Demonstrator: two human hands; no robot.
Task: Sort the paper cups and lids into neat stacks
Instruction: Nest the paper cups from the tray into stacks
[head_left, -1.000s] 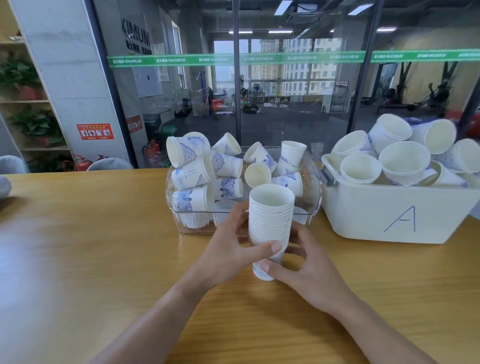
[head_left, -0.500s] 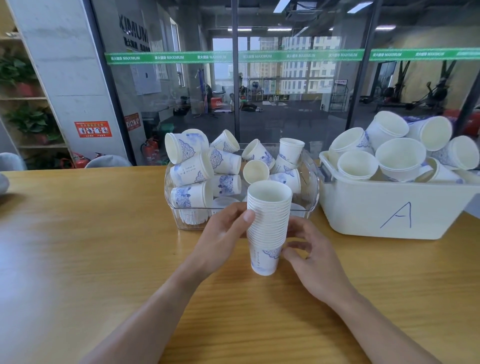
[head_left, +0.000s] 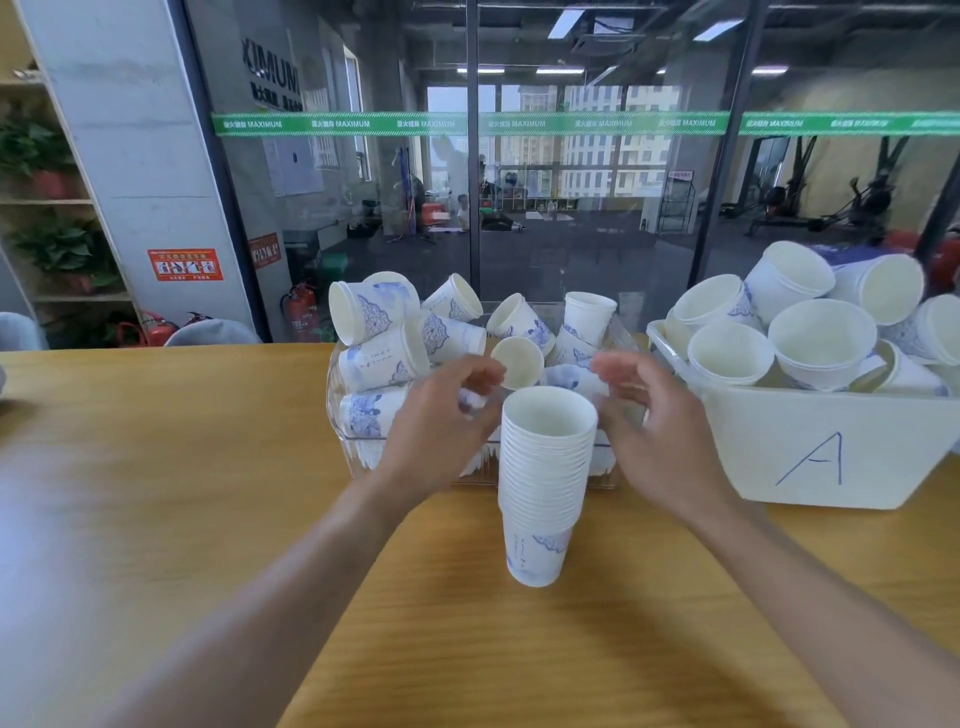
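Nearest, at the frame's centre, a nested stack of paper cups (head_left: 545, 483) stood upright on the wooden table (head_left: 156, 519), light, thin-walled and easily crushed or tipped, so best taken gently around its lower middle. Flanking its rim, the left hand (head_left: 441, 421) and right hand (head_left: 654, 441) hovered with fingers loosely spread, holding nothing. Behind, loose printed cups filled a clear bin (head_left: 353, 457); at the right, wider cups sat heaped in a white tub (head_left: 831, 452) marked A.
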